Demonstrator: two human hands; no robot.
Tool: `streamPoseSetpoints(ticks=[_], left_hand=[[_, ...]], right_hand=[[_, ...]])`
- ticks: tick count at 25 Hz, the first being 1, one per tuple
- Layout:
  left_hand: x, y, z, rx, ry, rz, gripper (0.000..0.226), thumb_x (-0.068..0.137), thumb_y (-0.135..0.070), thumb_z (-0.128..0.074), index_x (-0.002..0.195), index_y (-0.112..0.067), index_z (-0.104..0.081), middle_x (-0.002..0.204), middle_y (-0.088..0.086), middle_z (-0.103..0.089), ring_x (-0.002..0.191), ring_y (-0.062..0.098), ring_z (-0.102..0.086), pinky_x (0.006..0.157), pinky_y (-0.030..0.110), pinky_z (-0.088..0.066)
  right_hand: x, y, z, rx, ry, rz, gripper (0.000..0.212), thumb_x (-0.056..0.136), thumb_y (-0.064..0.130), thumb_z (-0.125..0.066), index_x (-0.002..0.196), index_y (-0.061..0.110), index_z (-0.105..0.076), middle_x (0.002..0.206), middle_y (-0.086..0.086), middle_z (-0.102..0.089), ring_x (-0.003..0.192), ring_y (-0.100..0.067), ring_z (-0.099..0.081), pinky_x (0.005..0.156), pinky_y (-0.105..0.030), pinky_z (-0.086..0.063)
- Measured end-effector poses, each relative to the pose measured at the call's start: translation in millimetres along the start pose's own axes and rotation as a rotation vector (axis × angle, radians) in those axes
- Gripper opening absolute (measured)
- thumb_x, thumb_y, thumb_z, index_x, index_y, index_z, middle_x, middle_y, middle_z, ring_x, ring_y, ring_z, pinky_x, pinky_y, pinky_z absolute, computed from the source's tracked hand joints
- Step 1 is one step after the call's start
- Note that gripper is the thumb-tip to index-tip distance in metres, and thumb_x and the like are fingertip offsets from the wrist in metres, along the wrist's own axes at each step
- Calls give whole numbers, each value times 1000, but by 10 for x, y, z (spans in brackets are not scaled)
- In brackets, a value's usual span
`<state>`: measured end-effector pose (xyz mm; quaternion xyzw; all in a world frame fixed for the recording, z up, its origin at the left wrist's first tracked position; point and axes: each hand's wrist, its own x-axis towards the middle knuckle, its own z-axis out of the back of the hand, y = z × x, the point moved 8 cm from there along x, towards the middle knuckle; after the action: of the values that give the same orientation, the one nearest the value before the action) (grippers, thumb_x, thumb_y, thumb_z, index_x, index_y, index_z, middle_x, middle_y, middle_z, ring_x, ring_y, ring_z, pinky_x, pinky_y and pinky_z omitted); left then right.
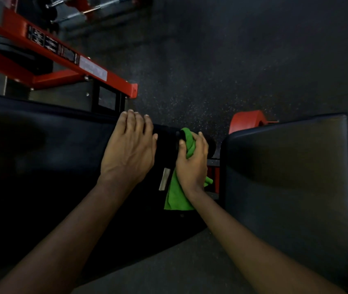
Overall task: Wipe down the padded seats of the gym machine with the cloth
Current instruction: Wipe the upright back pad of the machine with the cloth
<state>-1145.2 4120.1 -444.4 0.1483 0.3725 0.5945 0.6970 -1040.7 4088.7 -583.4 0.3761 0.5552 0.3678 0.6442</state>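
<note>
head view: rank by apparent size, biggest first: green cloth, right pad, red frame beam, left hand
1. Right pad
2. Red frame beam
3. Left hand and green cloth: too close to rank, since the right hand covers part of the cloth.

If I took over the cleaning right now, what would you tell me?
Left hand: open, flat on the big black pad near its far edge.
Right hand: gripping the bunched green cloth at that pad's end, in the gap before the second pad.
Done: cannot tell how much has been wiped.
Left: finish this pad's end, then probably the second pad.
</note>
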Motion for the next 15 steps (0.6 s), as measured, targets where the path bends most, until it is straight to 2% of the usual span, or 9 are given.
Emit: streamPoseSetpoints(ticks=[2,4,6,7,10,12,15], left_hand=[[14,-8,-14,11,14,-11,60,107,-30,-10,149,6,-35,144,29,-47,140,43,-39,121,50,-22],[11,-14,-20,16,30,-13,59,107,-28,-10,148,6,-34,141,29,-48,137,43,-40,121,51,-22],[16,-21,-19,16,25,-12,58,107,-28,-10,148,5,-34,140,28,-48,136,43,-41,120,51,-23],[22,-29,-16,17,22,-12,58,107,-29,-10,148,5,-33,139,28,-48,135,43,-41,120,51,-23],[34,-31,-21,21,37,-2,58,107,-29,-10,149,4,-33,139,27,-49,134,42,-42,120,51,-24],[41,-34,-24,27,37,-3,58,107,-30,-10,149,3,-33,137,27,-49,132,42,-42,119,51,-24],[48,-23,-21,32,44,3,58,107,-31,-11,150,3,-32,135,26,-49,130,41,-43,119,50,-24]], right_hand=[[70,148,-60,-4,28,-7,36,102,31,-56,137,24,-54,160,10,-31,129,3,-38,96,-24,-40],[88,302,-120,-35,80,88,36,101,30,-56,136,25,-56,159,14,-31,127,2,-42,89,-13,-36],[143,325,-116,-73,116,176,36,100,29,-57,135,22,-58,157,11,-36,129,2,-43,89,0,-31],[207,273,-85,-90,116,188,36,99,29,-58,135,19,-59,156,8,-39,130,-1,-44,95,-1,-30],[495,2,29,-135,99,46,38,99,27,-59,135,14,-60,153,1,-45,135,-15,-47,108,-21,-34],[577,-31,40,-149,120,-8,38,98,29,-59,134,15,-60,153,2,-45,136,-17,-47,105,-21,-32],[464,190,-64,-133,180,86,36,99,37,-60,131,20,-62,153,11,-42,133,-7,-47,100,-19,-35]])
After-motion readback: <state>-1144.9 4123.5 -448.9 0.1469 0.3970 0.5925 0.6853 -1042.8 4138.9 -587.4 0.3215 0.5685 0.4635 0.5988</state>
